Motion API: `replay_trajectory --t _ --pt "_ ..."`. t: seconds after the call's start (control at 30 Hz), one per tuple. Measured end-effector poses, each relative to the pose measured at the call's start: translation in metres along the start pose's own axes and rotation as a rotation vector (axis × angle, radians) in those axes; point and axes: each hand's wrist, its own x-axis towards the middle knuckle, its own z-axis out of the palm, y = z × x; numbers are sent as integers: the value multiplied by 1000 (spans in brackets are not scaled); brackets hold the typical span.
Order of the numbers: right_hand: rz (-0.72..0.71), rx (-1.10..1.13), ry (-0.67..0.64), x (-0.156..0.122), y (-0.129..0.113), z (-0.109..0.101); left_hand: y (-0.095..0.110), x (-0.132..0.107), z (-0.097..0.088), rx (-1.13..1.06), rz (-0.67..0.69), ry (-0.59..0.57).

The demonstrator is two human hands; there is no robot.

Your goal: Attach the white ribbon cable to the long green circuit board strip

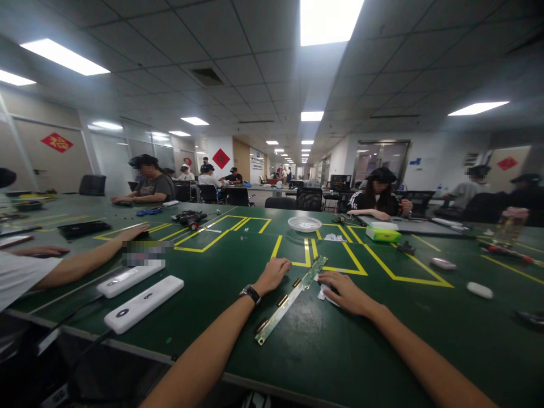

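A long, narrow green circuit board (290, 299) lies diagonally on the green table, with several gold-coloured connectors along its edge. My left hand (274, 273), with a dark watch on the wrist, rests just left of the board's far half. Its fingers are curled together, and whatever they may hold is hidden. To the right of the board's far end, my right hand (346, 292) bends over a crumpled white tissue (322, 294), which shows between and below the fingers.
A clear round dish (305, 224) stands beyond the board. White power strips (144, 303) lie at the left, near a co-worker's arm (97, 249). Yellow tape (420, 279) marks rectangles on the table. At the right are a green-and-white pack (383, 232) and a white mouse-like object (480, 290).
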Motion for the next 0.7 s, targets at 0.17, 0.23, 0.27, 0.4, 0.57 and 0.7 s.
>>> replay_trajectory --t 0.17,0.23,0.27,0.4,0.57,0.7 --pt "-39 16 -44 -2 -10 -5 -1 1 6 -3 -13 -21" --pt "-98 54 -86 -2 -20 -6 -2 2 9 -3 7 -25" --pt "-122 71 -98 -2 -23 -5 -3 2 9 -3 13 -25" --pt "-90 48 -84 2 -15 -3 -4 1 9 9 20 -24" --pt "3 30 -60 1 6 0 -6 -1 11 47 24 -35" --pt "-73 116 -102 -1 2 0 -5 -1 12 46 19 -33"
